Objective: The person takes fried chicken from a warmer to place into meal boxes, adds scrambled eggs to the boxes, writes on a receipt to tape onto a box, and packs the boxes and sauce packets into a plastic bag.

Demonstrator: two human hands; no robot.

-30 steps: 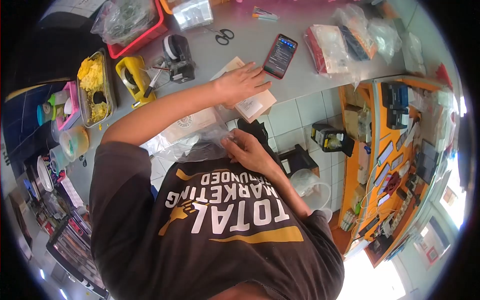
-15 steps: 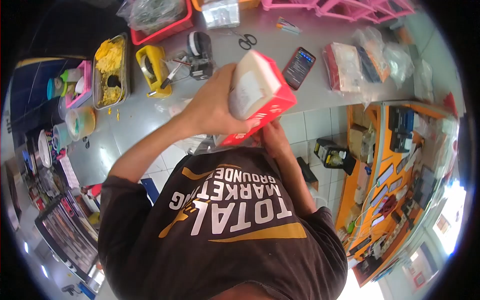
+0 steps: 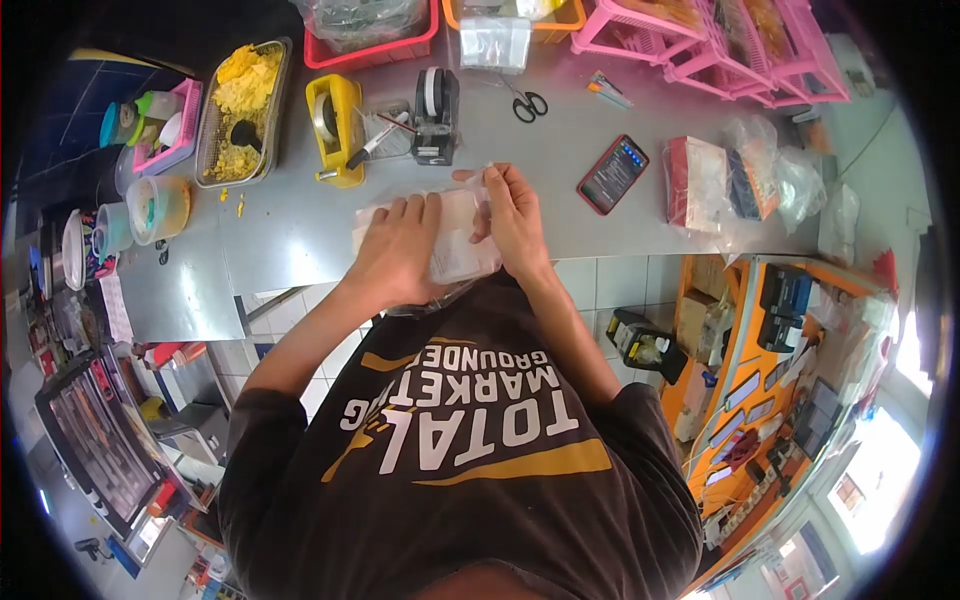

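A pale box in clear plastic (image 3: 462, 245) lies near the worktop's front edge, a white label on its upper face. My left hand (image 3: 398, 252) holds it from the left, fingers laid across the top and the thumb side near its front edge. At the box's right end, my right hand (image 3: 512, 218) has its fingers closed on the clear plastic. Beyond the hands are a black tape dispenser (image 3: 434, 130), a yellow tape dispenser (image 3: 345, 150) and a marker (image 3: 368, 148). A phone (image 3: 613, 175) lies to the right.
Scissors (image 3: 529, 106) lie at the back of the worktop (image 3: 550, 150). A tray of yellow material (image 3: 268, 140) and a tub (image 3: 158, 208) stand at left. Wrapped packages (image 3: 698, 180) lie at right. Pink racks (image 3: 700, 75) and a red basket (image 3: 372, 52) are at the back.
The red and white box, raised in my left hand half a second ago, is now low with its pale face up, inside plastic. My right hand has come up to its right end.
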